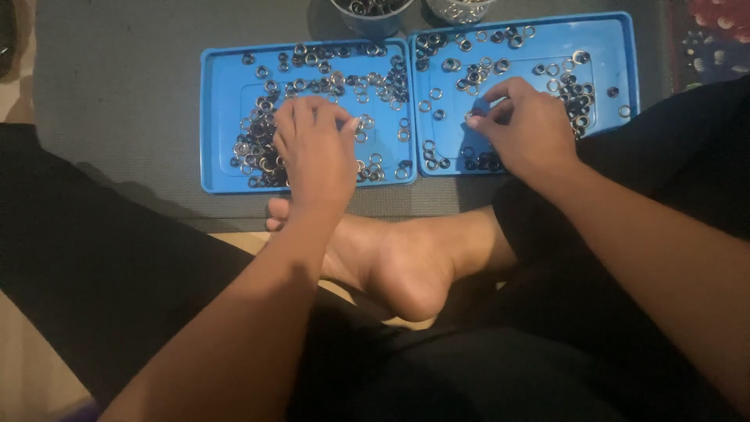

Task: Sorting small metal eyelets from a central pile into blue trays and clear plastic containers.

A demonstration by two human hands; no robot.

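grey mat (117,86) covers the floor at the far left and carries everything ahead of the seated person. left blue tray (219,117) lies flat on the mat, its shallow floor scattered with small metal rings (383,78), some bright silver, some dark, thickest along the top edge and at the lower left. left hand (312,148) rests palm down over the middle of this tray, fingers bent and drawn together with the tips pressed among the rings; the palm hides the contact, so whether a ring is gripped cannot be determined. dark container (371,12) stands on the mat just beyond the tray's top right corner, with rings inside. clear container (459,9) stands just beside it, above the second tray, cut off by the frame edge. right blue tray (617,47) sits edge to edge with the left tray and holds a thinner scatter of the same rings (469,74), with a dark cluster near its right side. right hand (527,129) lies over the lower centre of this tray, thumb and forefinger closed in a pinch at its left side, just above the tray floor; the pinched item is too small to identify. bare foot (391,262) lies sole up below the trays, between both forearms, against dark trousers (94,266).
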